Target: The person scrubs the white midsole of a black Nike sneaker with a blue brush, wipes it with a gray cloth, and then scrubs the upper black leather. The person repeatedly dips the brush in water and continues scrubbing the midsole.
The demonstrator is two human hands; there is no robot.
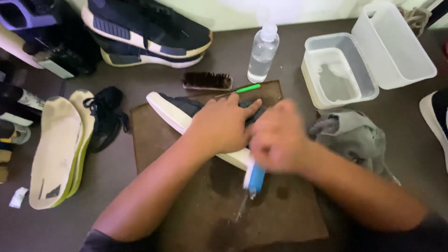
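- We worked on a dark brown table (410, 154), and a brown mat (186, 205) with wet patches lay in front of us.
- Our left hand (221, 125) lay flat on the dark sneaker (179, 109) in the middle of the mat, fingers spread and pressing it down.
- Our right hand (277, 137) was blurred; its fingers were closed around a blue and white brush (254, 176) at the white sole.
- We judged that the wet mat could let the shoe slide, and the brush could hit our left fingers.
- Water could also splash toward the insoles (56, 149).
- Behind the mat stood a spray bottle (262, 53), a brown bristle brush (206, 80) and an open plastic box (338, 70); a grey cloth (357, 135) lay at the right.
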